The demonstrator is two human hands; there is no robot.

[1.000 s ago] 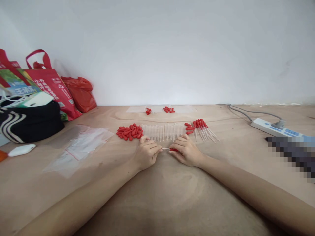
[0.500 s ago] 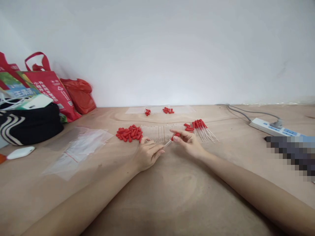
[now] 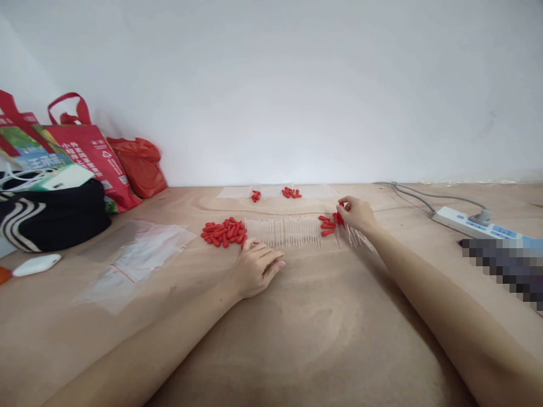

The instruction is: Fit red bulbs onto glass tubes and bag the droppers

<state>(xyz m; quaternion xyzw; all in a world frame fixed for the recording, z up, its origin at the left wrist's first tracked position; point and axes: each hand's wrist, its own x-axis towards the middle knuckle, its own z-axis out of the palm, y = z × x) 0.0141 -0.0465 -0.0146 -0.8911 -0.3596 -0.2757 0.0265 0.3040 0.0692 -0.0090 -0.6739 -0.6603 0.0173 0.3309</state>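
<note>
My left hand [image 3: 255, 267] rests on the wooden table [image 3: 297, 328], fingers loosely spread, holding nothing. It lies just in front of a row of clear glass dropper tubes [image 3: 283, 230] and a heap of red rubber bulbs [image 3: 224, 230]. My right hand [image 3: 355, 214] reaches out to the right end of the row. Its fingers pinch the red bulb end of a dropper, over the pile of assembled red-capped droppers [image 3: 344, 227]. A few loose red bulbs [image 3: 326, 225] lie beside that pile.
Clear plastic bags [image 3: 136, 254] lie at the left. Red shopping bags [image 3: 91, 152] and a black striped bag [image 3: 46, 215] stand at the far left, with a white mouse-like object [image 3: 36, 264]. More bulbs [image 3: 291, 193] sit near the wall. A power strip [image 3: 475, 225] lies at the right.
My right hand carried the capped dropper from in front of me out to the pile at the right. My left hand let go of it and settled flat on the table.
</note>
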